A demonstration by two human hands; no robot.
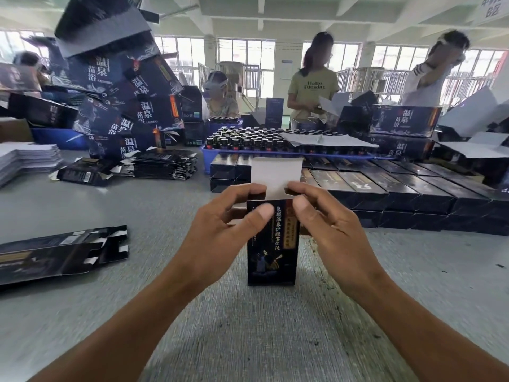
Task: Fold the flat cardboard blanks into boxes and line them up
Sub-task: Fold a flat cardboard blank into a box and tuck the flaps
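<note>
Grey textured table [248,326]; rows of finished dark boxes [385,188] far right, flat blanks [55,252] near left. Upright dark printed box [271,241] at centre, white top flap [276,175] raised. Left hand [220,230] and right hand [327,224] flank upper end, thumbs on front face, curled fingers pinching top corners.
</note>
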